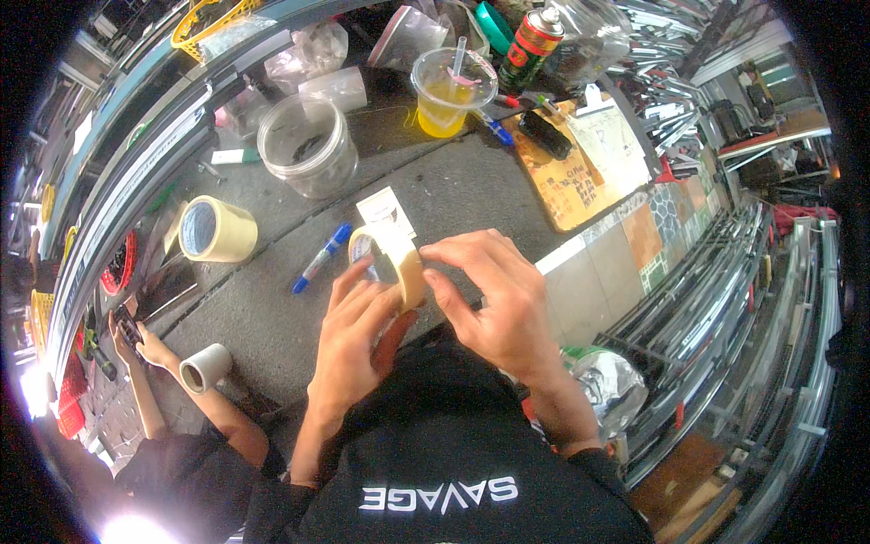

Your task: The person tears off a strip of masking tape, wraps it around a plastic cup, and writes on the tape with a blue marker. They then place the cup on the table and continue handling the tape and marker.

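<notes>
My left hand [355, 328] is closed round a roll of cream masking tape [410, 276], tipped up on its edge, with fingers reaching into its core. Just right of the roll is my right hand [494, 299], its thumb and index finger curved and slightly apart, their tips at the tape's outer face. Whether they touch a loose tape end I cannot tell. Behind the roll lies a small white printed card [385, 213]. A blue marker pen [323, 258] rests on the dark table, left of the roll.
A wider tape roll [231, 232] and a white roll [208, 367] stand left. Farther back are a clear jar [313, 159], a cup of yellow drink [444, 113], a spray can [528, 54] and a clipboard [625, 150]. Another person's hands [145, 340] hold a phone. Metal profiles [698, 335] fill the right.
</notes>
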A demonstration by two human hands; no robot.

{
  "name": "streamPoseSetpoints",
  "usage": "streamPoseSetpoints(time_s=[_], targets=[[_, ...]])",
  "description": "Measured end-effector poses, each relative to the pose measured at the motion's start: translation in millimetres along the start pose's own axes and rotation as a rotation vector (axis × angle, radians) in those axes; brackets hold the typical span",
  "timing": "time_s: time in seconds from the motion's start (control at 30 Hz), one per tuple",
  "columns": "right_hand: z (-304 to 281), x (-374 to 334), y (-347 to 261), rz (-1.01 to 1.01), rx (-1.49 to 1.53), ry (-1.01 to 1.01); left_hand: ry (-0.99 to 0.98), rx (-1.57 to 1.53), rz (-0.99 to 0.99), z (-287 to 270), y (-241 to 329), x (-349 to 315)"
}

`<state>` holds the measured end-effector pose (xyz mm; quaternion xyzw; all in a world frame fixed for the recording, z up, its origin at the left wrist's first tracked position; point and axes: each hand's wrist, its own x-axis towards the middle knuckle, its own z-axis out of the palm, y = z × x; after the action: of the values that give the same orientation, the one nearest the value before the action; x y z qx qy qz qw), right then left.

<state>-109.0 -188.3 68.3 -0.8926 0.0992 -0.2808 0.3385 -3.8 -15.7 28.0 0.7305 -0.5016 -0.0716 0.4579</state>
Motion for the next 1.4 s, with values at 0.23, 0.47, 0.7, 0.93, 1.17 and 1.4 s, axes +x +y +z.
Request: streamPoseSetpoints(time_s=[0.23, 0.47, 0.7, 0.93, 1.17, 1.4], targets=[[-5.0, -4.8, 9.9, -0.034, -0.204, -0.115, -0.068, 0.113, 0.046, 15.0, -12.0, -0.1], [-0.9, -19.3, 31.6, -0.069, -0.396, -0.178, -0.195, 0.093, 0.018, 25.2, -6.0, 1.8], [-9.3, -27.9, 45.5, -0.040, -0.295, -0.121, -0.246, 0.057, -0.044, 34.0, -1.3, 4.7], [-32.1, -39.8, 49.2, 0.103, -0.067, -0.164, -0.243, -0.042, -0.058, 44.2, -3.4, 0.3], [-21.5, -28.4, 39.3, 0.083, 0.062, -0.249, -0.121, 0.026, -0.027, 45.0, 6.7, -31.5], [-15.5, -46.7, 32.8, -0.154, 0.043, -0.557, 0.135, 0.130, -0.238, 73.3, 59.2, -108.6]])
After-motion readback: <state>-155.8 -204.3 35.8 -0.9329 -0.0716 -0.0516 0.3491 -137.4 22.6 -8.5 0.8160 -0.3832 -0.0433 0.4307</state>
